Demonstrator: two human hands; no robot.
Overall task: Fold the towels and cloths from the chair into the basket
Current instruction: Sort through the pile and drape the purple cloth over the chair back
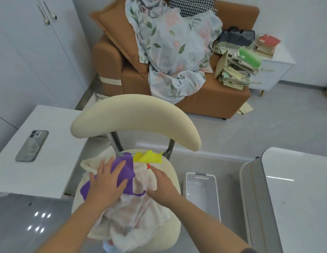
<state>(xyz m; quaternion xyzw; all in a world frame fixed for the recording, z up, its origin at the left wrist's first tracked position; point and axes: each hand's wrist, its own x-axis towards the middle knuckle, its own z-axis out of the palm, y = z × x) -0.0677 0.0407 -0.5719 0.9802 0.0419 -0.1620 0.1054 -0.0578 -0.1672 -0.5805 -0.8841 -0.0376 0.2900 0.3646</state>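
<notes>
Task looked barely begun: white hard-plastic basket (201, 195), lower right of centre, sat empty, while fluffy white towel (140, 216), purple cloth (129, 172) & yellow cloth (150, 157) lay crumpled on padded cream chair (135, 115), w/ left hand (106, 181) spread flat on purple, right hand (162, 183) flat on towel.

matt cream padded chair (135, 115), soft fluffy white towel (140, 212), purple microfibre cloth (125, 172), smooth plastic basket (201, 194), glossy grey floor (259, 128)

Purple cloth (125, 172), yellow cloth (150, 157), cream chair (135, 115).
</notes>
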